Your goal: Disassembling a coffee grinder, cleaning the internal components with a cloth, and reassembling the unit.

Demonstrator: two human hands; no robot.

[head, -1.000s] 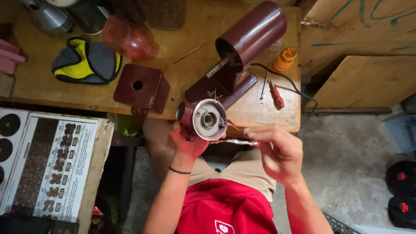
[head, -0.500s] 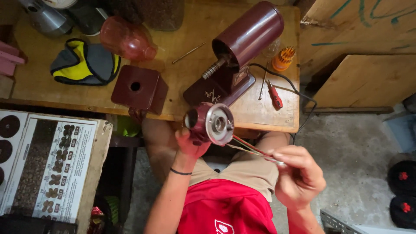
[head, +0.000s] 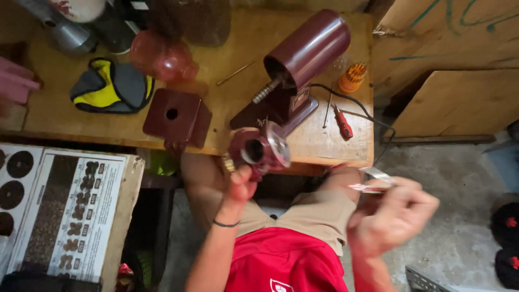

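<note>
My left hand (head: 239,185) grips a round maroon part with a silver rim and a dark hole (head: 259,150), held up at the front edge of the wooden table (head: 70,124). Off to the right and lower, my right hand (head: 392,213) pinches a thin metal tool (head: 373,181), blurred, well apart from the round part. Behind the part, the maroon machine body (head: 303,54) lies tilted on its base (head: 273,111) with a spring-like shaft showing.
On the table lie a maroon square cover with a hole (head: 177,116), a pink translucent hopper (head: 162,57), a yellow and grey pouch (head: 111,86), a red screwdriver (head: 342,123), an orange bit holder (head: 352,77) and a black cable (head: 354,100). A printed box (head: 65,211) stands at left.
My right hand has pulled away to the right and down with the thin tool. My left hand has turned the round part, so its open face now points sideways.
</note>
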